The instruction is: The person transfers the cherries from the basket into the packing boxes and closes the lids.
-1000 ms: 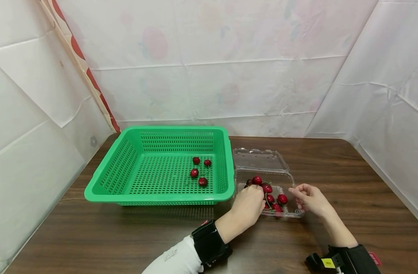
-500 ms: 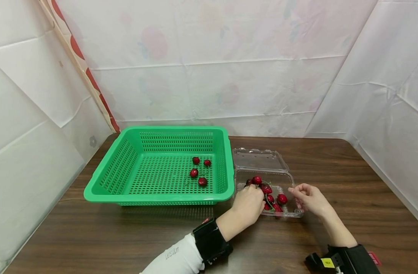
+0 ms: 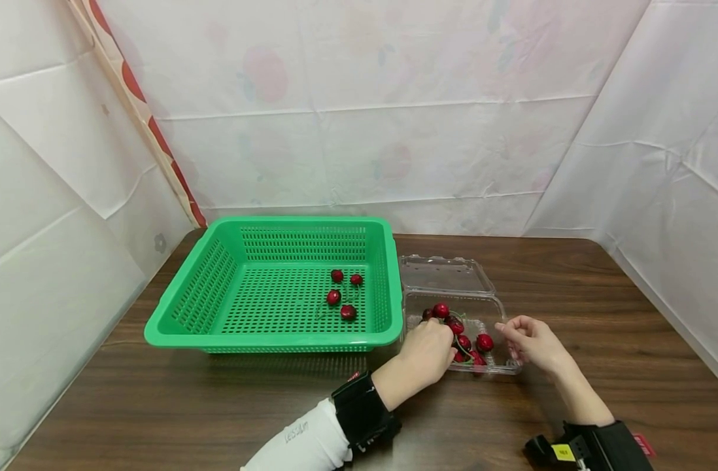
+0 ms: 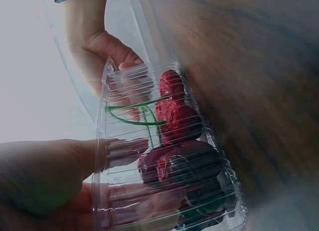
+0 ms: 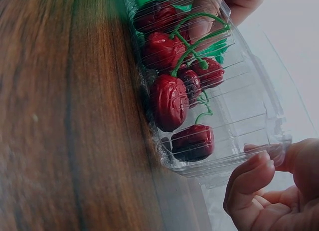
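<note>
A clear plastic clamshell box (image 3: 479, 306) stands on the table with several dark red cherries (image 3: 463, 342) with green stems inside. My left hand (image 3: 427, 353) reaches over its near left side, knuckles up. In the left wrist view the thumb and fingers close about a dark cherry (image 4: 192, 158), seen through the ribbed wall; the fingertips are partly hidden by fruit. At the box's right rim, my right hand (image 3: 532, 343) pinches the edge between thumb and forefinger, the other fingers curled. A single cherry (image 5: 193, 142) lies near that wall.
A green perforated basket (image 3: 271, 341) sits left of the box, with several cherries (image 3: 348, 313) in its right half. The box's clear lid (image 3: 444, 275) lies folded back. White sheeting (image 3: 347, 131) walls off the wooden table (image 3: 247, 405) behind and at both sides.
The cherries and stems beside my left fingers have shifted slightly inside the box. My left forearm has turned a little. My right hand keeps its place at the rim.
</note>
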`<state>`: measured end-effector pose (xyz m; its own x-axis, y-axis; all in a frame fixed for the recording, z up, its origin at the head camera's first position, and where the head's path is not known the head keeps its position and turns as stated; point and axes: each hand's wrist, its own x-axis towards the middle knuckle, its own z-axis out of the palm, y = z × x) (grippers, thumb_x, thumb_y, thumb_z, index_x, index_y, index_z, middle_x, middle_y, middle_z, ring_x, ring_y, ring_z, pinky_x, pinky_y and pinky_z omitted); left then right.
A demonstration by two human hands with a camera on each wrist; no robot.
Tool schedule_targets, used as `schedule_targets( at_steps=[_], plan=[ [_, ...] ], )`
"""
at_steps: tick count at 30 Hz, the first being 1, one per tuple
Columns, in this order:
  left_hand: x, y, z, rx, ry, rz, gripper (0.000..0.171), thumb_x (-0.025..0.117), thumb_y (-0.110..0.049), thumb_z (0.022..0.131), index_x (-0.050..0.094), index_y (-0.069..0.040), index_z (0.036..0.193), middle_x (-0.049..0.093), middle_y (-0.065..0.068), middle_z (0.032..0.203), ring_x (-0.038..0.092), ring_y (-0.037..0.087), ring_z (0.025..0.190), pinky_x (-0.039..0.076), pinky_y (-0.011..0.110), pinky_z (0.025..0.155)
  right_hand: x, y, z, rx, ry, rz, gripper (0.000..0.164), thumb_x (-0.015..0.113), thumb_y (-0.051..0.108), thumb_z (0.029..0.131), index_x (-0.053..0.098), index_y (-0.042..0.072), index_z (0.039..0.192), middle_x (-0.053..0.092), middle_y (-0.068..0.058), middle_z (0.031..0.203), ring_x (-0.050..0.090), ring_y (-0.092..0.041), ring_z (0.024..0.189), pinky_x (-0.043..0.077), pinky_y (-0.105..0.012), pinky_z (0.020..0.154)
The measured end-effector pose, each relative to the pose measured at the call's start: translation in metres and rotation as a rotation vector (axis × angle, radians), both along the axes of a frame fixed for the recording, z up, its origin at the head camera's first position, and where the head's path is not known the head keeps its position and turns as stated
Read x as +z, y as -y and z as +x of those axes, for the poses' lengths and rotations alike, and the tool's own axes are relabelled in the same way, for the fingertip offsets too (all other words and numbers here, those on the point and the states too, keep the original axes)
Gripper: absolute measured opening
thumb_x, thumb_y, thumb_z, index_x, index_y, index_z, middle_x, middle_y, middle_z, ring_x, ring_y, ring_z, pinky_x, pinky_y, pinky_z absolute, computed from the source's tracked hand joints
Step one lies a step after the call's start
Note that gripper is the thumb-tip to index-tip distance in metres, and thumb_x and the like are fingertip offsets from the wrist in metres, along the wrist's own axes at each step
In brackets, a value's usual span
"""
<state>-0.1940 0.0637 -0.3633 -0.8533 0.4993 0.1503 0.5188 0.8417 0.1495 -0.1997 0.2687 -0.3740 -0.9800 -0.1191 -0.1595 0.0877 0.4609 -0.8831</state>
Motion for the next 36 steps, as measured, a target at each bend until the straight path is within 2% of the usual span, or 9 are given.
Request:
schedule_targets(
  at_steps=[13, 18, 22, 27, 32, 36],
  plan=[
    [0.010, 0.005, 0.008, -0.029, -0.079, 0.023, 0.020, 0.064, -0.026, 0.082, 0.060, -0.014, 0.066, 0.054, -0.001, 0.072, 0.054, 0.012, 0.068, 0.045, 0.021, 0.057, 0.001, 0.000, 0.000, -0.012, -0.007, 0.030, 0.033, 0.050, 0.024, 0.091, 0.044, -0.008, 0.089, 0.046, -0.002, 0.056, 0.042, -0.009, 0.045, 0.038, -0.026, 0.041],
    [0.016, 0.006, 0.015, -0.024, -0.102, 0.037, 0.017, 0.063, -0.028, 0.082, 0.062, -0.013, 0.076, 0.054, -0.002, 0.074, 0.053, 0.009, 0.066, 0.045, 0.021, 0.050, 0.001, 0.000, 0.000, -0.004, -0.015, 0.026, 0.033, 0.050, 0.024, 0.092, 0.044, -0.008, 0.088, 0.046, -0.002, 0.055, 0.042, -0.009, 0.045, 0.038, -0.026, 0.041],
    [0.023, 0.009, 0.020, -0.015, -0.135, 0.044, 0.018, 0.063, -0.029, 0.082, 0.060, -0.011, 0.081, 0.053, -0.002, 0.074, 0.052, 0.009, 0.062, 0.043, 0.020, 0.045, 0.001, 0.000, 0.000, -0.001, -0.017, 0.030, 0.033, 0.050, 0.024, 0.092, 0.044, -0.008, 0.088, 0.046, -0.002, 0.055, 0.042, -0.009, 0.045, 0.038, -0.026, 0.041],
    [0.035, 0.017, 0.026, -0.013, -0.176, 0.055, 0.019, 0.063, -0.029, 0.082, 0.059, -0.011, 0.084, 0.055, -0.001, 0.076, 0.054, 0.010, 0.065, 0.044, 0.020, 0.049, 0.001, 0.000, 0.000, -0.002, -0.009, 0.032, 0.033, 0.050, 0.025, 0.092, 0.044, -0.008, 0.088, 0.046, -0.003, 0.056, 0.042, -0.010, 0.046, 0.038, -0.026, 0.041],
    [0.046, 0.026, 0.028, -0.017, -0.213, 0.050, 0.022, 0.062, -0.029, 0.082, 0.060, -0.009, 0.089, 0.056, 0.000, 0.078, 0.054, 0.011, 0.067, 0.045, 0.020, 0.051, 0.002, -0.001, 0.000, -0.004, -0.012, 0.028, 0.033, 0.050, 0.025, 0.091, 0.044, -0.007, 0.088, 0.046, -0.003, 0.055, 0.043, -0.010, 0.046, 0.039, -0.027, 0.041],
    [0.054, 0.033, 0.028, -0.009, -0.214, 0.041, 0.021, 0.062, -0.029, 0.083, 0.057, -0.009, 0.086, 0.054, 0.000, 0.077, 0.053, 0.011, 0.066, 0.044, 0.020, 0.049, 0.000, -0.001, -0.001, -0.002, -0.018, 0.029, 0.032, 0.050, 0.025, 0.091, 0.044, -0.007, 0.087, 0.046, -0.003, 0.055, 0.043, -0.010, 0.045, 0.039, -0.027, 0.041]
  ],
)
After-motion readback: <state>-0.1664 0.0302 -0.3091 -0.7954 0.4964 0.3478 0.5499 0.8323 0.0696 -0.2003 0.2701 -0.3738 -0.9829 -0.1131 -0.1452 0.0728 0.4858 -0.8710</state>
